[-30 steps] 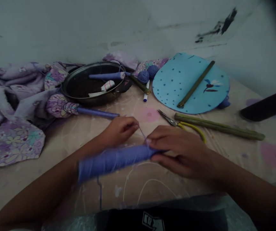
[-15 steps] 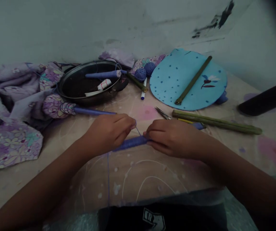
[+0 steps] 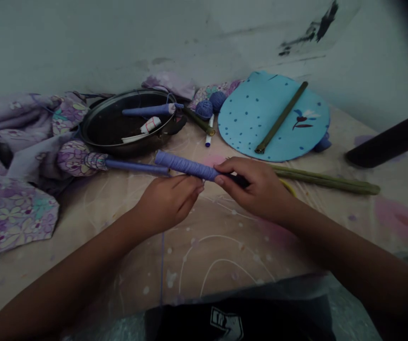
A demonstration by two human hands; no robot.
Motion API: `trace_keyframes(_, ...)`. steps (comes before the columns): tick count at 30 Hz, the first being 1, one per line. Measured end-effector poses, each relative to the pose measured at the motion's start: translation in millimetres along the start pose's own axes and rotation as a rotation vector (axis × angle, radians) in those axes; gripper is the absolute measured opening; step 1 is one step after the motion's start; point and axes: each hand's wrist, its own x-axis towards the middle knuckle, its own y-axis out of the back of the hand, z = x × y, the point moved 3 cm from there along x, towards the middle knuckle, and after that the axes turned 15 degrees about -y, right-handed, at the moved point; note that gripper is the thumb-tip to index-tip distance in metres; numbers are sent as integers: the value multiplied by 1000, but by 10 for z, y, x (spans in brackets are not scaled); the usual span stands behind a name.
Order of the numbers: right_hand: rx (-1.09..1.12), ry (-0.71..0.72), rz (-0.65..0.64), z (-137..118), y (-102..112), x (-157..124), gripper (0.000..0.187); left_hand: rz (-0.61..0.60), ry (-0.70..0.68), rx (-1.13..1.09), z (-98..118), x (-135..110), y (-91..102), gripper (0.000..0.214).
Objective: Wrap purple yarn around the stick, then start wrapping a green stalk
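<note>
My right hand (image 3: 257,187) is closed around one end of a short stick wrapped in purple-blue yarn (image 3: 185,166). The wrapped part points to the left and tilts slightly up, above the cloth. Just below it, my left hand (image 3: 170,201) has its fingers pinched together around a strand of yarn; the pinch itself is mostly hidden. From under this hand the yarn strand (image 3: 161,265) hangs down toward the front edge. Behind my left hand lies another purple stick (image 3: 136,166), its left end in a gathered floral cloth bundle (image 3: 76,158).
A black pan (image 3: 99,142) holds a purple-wrapped stick and white pieces. Near it are yarn balls (image 3: 204,109), a marker (image 3: 209,137) and a green stalk (image 3: 198,121). A blue round mat (image 3: 239,118) bears another stalk. Long green stalks (image 3: 331,180) and a black cylinder (image 3: 377,147) lie right.
The wrapped stick has risen and turned, so its left end now shows above my left hand. My right hand has shifted up with it, and the view has moved slightly.
</note>
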Motion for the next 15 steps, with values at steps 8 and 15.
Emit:
trace_keyframes(8,-340,-174,-338,-34,-136,-76,27,-176,-262,261,98,-2,-76,18)
trace_keyframes(15,-67,-309,-250,12,-115,-34,19,-97,-191,190,243,-29,-244,17)
